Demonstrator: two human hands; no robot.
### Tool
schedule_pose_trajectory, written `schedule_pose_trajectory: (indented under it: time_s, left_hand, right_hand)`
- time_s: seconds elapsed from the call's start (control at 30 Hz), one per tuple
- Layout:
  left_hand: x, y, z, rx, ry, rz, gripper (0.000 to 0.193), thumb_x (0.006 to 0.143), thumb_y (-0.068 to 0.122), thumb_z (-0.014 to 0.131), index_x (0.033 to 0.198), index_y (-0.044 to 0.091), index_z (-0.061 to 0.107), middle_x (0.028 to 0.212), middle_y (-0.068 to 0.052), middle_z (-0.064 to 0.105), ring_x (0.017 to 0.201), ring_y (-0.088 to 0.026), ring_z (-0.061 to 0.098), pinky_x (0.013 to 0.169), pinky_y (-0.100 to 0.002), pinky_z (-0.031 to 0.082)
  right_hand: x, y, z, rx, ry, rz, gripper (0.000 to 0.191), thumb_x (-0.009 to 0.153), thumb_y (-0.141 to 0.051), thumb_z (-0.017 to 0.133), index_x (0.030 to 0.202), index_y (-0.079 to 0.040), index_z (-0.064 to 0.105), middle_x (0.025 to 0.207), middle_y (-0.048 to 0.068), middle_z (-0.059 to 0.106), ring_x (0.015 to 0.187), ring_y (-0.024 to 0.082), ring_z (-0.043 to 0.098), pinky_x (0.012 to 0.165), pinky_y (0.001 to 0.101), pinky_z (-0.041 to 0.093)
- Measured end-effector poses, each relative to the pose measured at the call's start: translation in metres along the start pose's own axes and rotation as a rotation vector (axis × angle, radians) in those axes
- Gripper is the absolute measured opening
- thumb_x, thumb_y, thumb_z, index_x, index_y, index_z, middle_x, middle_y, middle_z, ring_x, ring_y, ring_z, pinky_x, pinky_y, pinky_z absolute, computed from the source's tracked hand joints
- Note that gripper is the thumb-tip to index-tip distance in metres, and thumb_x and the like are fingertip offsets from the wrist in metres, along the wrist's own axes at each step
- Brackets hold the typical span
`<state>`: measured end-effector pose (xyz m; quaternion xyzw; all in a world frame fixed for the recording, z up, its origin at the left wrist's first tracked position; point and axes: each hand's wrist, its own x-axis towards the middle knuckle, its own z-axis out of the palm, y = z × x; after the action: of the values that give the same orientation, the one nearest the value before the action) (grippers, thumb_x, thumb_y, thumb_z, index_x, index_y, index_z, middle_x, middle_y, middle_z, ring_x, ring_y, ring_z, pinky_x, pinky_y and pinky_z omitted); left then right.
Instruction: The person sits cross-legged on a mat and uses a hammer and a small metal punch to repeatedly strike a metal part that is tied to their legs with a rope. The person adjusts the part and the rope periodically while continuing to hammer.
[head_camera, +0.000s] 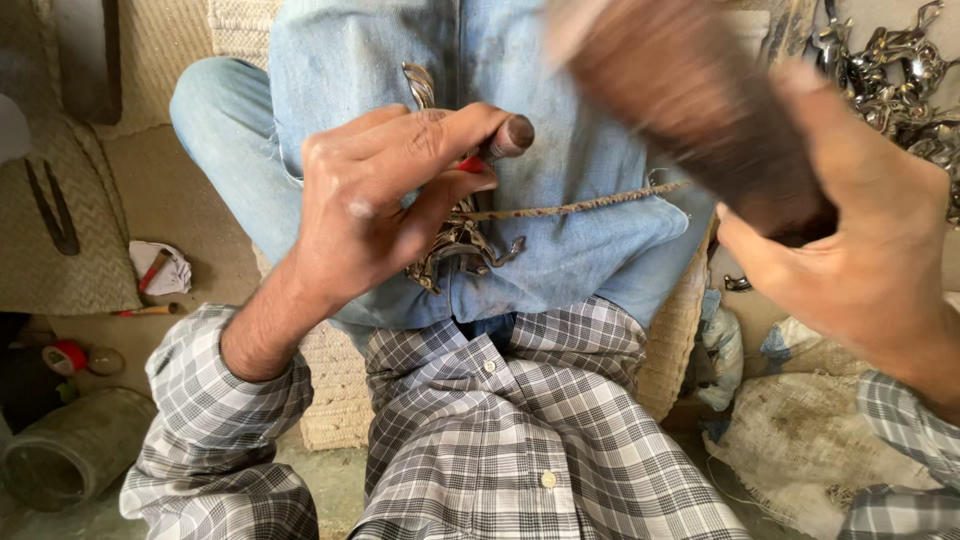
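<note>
Head view: left hand (385, 205) clamped around a short punch tool (505, 138), its rounded top showing above the fingers, tip set against an ornate metal piece (462, 240) lying on the denim-covered lap (590, 190). Right hand (860, 240) closed on a blurred wooden mallet (690, 95), raised above the lap. More metal castings (900, 80) piled beyond the right hand.

metal piece (455, 235) on lap | jar (70, 450) far left (on floor) | metal pile (900, 80) upper right
</note>
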<state>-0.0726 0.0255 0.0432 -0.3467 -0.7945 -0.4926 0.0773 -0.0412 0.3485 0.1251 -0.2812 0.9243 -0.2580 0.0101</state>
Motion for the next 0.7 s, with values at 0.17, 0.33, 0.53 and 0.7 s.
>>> schedule_pose_trajectory:
  time_s: [0.17, 0.33, 0.53, 0.7]
  left_hand:
    - [0.007, -0.004, -0.003, 0.033, -0.092, -0.033, 0.041, 0.098, 0.003, 0.083, 0.135, 0.009, 0.065, 0.103, -0.003, 0.076, 0.084, -0.016, 0.072, 0.068, -0.030, 0.055]
    - [0.019, -0.008, -0.005, 0.021, -0.204, -0.009, 0.048, 0.097, 0.006, 0.082, 0.142, 0.011, 0.065, 0.101, 0.001, 0.076, 0.085, -0.016, 0.073, 0.067, -0.031, 0.055]
    - [0.025, -0.010, -0.010, -0.079, -0.253, 0.071, 0.047, 0.096, 0.001, 0.078, 0.139, 0.012, 0.062, 0.115, 0.002, 0.077, 0.094, -0.013, 0.075, 0.076, -0.029, 0.058]
    - [0.022, -0.017, -0.011, -0.152, -0.272, 0.048, 0.050, 0.098, -0.004, 0.076, 0.143, 0.011, 0.061, 0.123, 0.002, 0.077, 0.099, -0.010, 0.077, 0.075, -0.027, 0.058]
  right_hand:
    - [-0.021, 0.013, 0.010, -0.117, 0.017, 0.058, 0.079, 0.086, 0.005, 0.081, 0.155, -0.007, 0.044, 0.108, 0.022, 0.070, 0.084, 0.026, 0.070, 0.069, 0.0340, 0.057]
    - [-0.046, 0.011, 0.031, 0.144, 0.095, 0.251, 0.074, 0.091, 0.005, 0.077, 0.155, -0.004, 0.042, 0.103, 0.016, 0.070, 0.087, 0.019, 0.073, 0.075, 0.0301, 0.060]
    - [-0.091, 0.014, 0.062, 0.404, 0.232, 0.420, 0.082, 0.100, 0.014, 0.075, 0.163, -0.009, 0.027, 0.099, 0.016, 0.066, 0.081, 0.021, 0.067, 0.078, 0.0308, 0.057]
    - [-0.124, 0.021, 0.064, 0.264, 0.368, 0.358, 0.100, 0.107, 0.016, 0.072, 0.167, -0.023, 0.001, 0.103, 0.018, 0.065, 0.079, 0.020, 0.064, 0.076, 0.0276, 0.055]
